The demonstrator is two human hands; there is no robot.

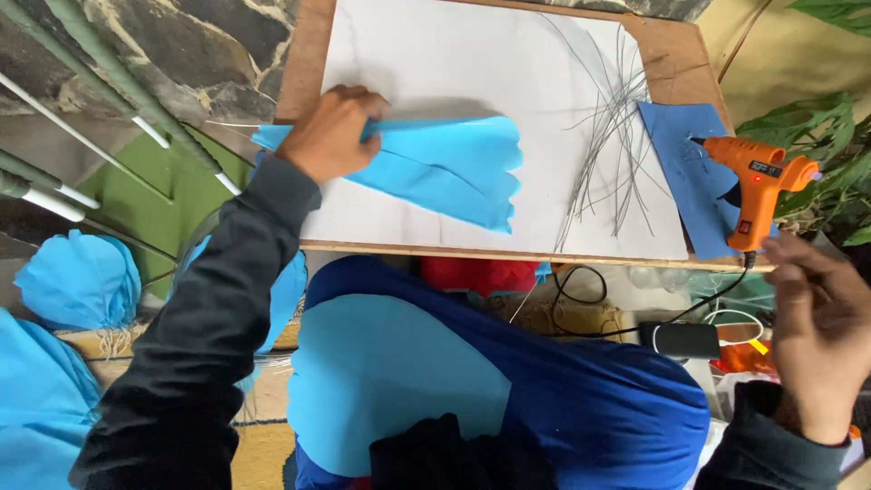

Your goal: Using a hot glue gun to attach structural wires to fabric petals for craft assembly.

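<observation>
Board-top: blue petal [445, 172] under left fingers [349, 113].

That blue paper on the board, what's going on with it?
A person sits at a wooden board covered with a white sheet. Their left hand pinches the gathered end of a folded light blue paper piece lying on the sheet. Their right hand hovers just below an orange glue gun, which rests on a darker blue sheet. A bundle of thin wires lies between them.
</observation>
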